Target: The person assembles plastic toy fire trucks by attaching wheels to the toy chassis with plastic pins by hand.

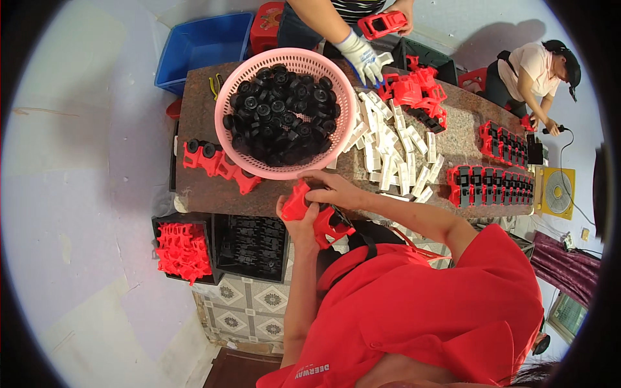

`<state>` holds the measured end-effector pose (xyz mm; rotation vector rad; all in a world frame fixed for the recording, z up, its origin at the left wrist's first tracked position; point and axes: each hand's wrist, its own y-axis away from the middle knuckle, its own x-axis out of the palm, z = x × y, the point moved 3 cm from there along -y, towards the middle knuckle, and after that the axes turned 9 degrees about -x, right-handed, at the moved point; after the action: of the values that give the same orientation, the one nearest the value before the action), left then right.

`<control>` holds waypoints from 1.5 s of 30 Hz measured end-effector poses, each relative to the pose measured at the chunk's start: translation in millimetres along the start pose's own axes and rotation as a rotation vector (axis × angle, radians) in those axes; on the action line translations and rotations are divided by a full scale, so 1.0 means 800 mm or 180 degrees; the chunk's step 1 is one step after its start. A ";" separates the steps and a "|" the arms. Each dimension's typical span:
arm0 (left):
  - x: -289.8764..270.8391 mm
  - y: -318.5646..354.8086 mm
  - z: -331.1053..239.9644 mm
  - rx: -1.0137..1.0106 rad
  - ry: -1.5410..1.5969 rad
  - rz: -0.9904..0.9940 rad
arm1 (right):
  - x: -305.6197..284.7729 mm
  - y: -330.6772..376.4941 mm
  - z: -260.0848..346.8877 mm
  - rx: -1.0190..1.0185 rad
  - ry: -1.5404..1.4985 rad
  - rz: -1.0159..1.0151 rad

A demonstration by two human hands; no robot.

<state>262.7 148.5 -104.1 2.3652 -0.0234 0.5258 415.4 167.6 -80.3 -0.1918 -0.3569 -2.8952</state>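
Note:
Just in front of the table's near edge I hold a red plastic toy vehicle body (331,227) with a dark part along it. My left hand (301,223) is wrapped around its left end from below. My right hand (335,190) closes over its top with thumb and fingers, close to the rim of a pink perforated basket (223,132). Black toy wheels (277,107) fill that basket. On the table to the left of my hands, red toy parts (223,167) lie partly under the basket, some with black wheels.
White plastic pieces (396,145) lie scattered on the stone-topped table (462,113). Beyond them stand red bodies (414,90) and rows of red-and-black assemblies (491,184). Black crates (217,262) hold parts below left. A co-worker's gloved hand (365,61) reaches in; another person (527,77) works far right.

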 end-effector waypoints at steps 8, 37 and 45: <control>0.002 -0.018 -0.030 -0.0123 0.0495 0.0054 | -0.164 -0.209 -0.046 -0.0277 0.3310 -0.2131; 0.040 -0.053 -0.077 -0.0090 0.0406 0.0227 | -0.048 -0.005 0.033 -0.0060 0.0536 -0.0207; 0.061 0.014 -0.054 0.0017 -0.0426 0.0320 | -0.035 0.008 0.024 0.0312 -0.0766 -0.0166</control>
<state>290.0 174.0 -49.3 2.4103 -0.2028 0.4147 445.6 172.1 -65.1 -0.5239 -0.5509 -2.9017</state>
